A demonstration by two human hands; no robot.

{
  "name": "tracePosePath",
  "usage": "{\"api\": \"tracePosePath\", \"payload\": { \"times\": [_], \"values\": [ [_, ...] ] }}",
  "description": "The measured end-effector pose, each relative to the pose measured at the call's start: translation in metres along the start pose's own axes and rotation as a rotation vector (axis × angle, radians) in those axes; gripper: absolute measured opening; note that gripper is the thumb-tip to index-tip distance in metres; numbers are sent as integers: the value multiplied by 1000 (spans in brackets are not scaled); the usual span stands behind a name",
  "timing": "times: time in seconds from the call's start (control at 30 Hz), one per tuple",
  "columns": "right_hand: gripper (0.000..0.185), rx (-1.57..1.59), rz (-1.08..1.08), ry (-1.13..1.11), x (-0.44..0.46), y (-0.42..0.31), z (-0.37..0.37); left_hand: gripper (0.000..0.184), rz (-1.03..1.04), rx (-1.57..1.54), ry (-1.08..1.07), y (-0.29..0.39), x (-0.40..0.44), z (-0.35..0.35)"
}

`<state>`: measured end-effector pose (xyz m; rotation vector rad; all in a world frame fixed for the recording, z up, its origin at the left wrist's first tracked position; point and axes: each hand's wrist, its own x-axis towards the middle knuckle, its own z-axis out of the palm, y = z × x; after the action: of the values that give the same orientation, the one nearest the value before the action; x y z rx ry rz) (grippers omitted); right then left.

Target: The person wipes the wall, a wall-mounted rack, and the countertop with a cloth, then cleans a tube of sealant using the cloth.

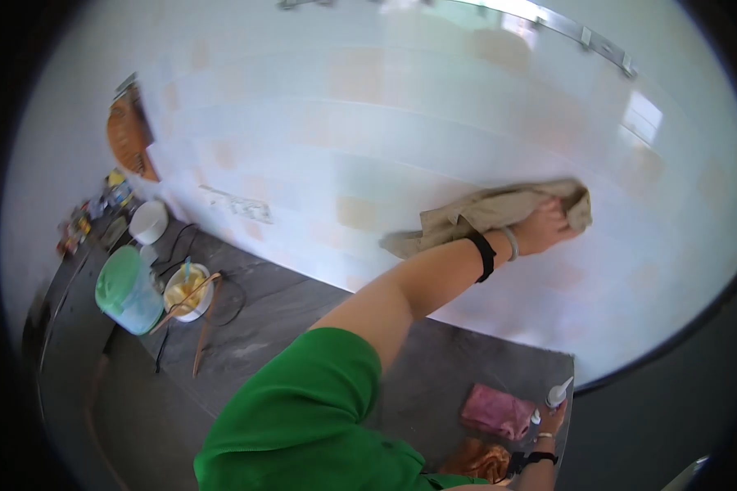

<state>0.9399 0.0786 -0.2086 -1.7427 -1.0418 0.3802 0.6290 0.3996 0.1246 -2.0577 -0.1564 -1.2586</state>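
My left hand (546,227), on the arm with the green sleeve, presses a brown cloth (475,214) against the tiled wall (303,155). Its fingers are bent over the cloth's right end, while the rest trails leftward in folds. At the lower right, my right hand (551,419) is closed round a bottle with a white pointed nozzle (558,396), close to the counter's corner. Just left of it lies a pink folded cloth or packet (497,412). Below that is a crumpled orange-brown thing (477,461), partly hidden.
On the left of the dark counter (254,327) stand a green-lidded container (128,288), a white bowl (187,293) with yellowish contents, tongs or sticks (202,344), and a white pot (149,222). A socket strip (236,204) and metal rail (590,38) are on the wall.
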Motion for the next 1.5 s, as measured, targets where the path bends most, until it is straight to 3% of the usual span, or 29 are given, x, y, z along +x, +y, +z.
{"api": "tracePosePath", "payload": {
  "times": [0.13, 0.17, 0.23, 0.27, 0.33, 0.4, 0.47, 0.53, 0.57, 0.6, 0.63, 0.67, 0.7, 0.73, 0.77, 0.87, 0.97, 1.03, 1.13, 1.23, 1.33, 1.37, 1.47, 1.5],
  "values": [
    [51, -31, -44, 137, -10, 6, -1, 22, 173, -284, -129, 112, -34, 130],
    [51, -6, -39, 110, -13, -11, -3, 20, -52, -546, -294, 149, -63, 160],
    [50, 72, 6, 66, -18, -18, -3, 20, -108, -768, -785, 202, -83, 166],
    [50, 92, -8, 73, -17, -19, -5, 20, 70, -712, -1085, 210, -82, 143],
    [50, 132, -26, 70, -19, -20, -7, 20, 6, -781, -1283, 216, -72, 82],
    [53, 149, 29, 86, -21, -28, -6, 20, -207, -902, -1247, 202, -75, 35],
    [55, 186, 63, 107, -20, -19, -12, 22, -168, -755, -1305, 170, -71, -10],
    [59, 215, 78, 116, -19, -1, -13, 27, -487, -939, -884, 127, -80, -52],
    [60, 255, 86, 124, -17, 4, -12, 29, -557, -711, -653, 106, -75, -76],
    [60, 299, 94, 137, -18, 9, -12, 30, -726, -683, -718, 70, -46, -112],
    [60, 352, 125, 120, -17, 15, -12, 32, -691, -579, -431, 36, -33, -138],
    [60, 410, 149, 112, -14, 19, -12, 43, -674, -447, -393, -6, -18, -167],
    [61, 471, 169, 113, -14, 21, -12, 56, -1027, -664, -307, -40, -12, -195],
    [60, 465, 161, 129, -15, 20, -13, 71, -1036, -827, -114, -58, 24, -234],
    [60, 462, 151, 148, -16, 17, -13, 76, -719, -234, -60, -108, 21, -255],
    [57, 407, 127, 232, -21, 7, -15, 76, -754, -159, 545, -128, 52, -291],
    [54, 340, 123, 220, -22, 2, -14, 74, -1211, 196, 446, -157, -10, -230],
    [52, 212, 86, 232, -22, 6, -16, 64, -1070, 893, 296, -153, 6, -166],
    [55, 223, 97, 195, -26, -8, -19, 51, -737, 679, 364, -131, 58, -111],
    [56, 145, 38, 153, -22, 12, -16, 40, -675, 651, 426, -133, 83, -92],
    [55, 37, -80, 110, -14, 10, -23, 37, -970, -1, 660, -123, 100, -113],
    [52, 205, -77, -2, -13, -24, -40, 38, -1017, -55, 599, -113, 109, -117],
    [51, 255, -38, -140, 0, -26, -36, 37, -1153, -498, 474, -64, 168, -107],
    [51, 308, -30, -184, 4, -28, -30, 36, -939, -378, 370, -59, 180, -91]
  ]
}}
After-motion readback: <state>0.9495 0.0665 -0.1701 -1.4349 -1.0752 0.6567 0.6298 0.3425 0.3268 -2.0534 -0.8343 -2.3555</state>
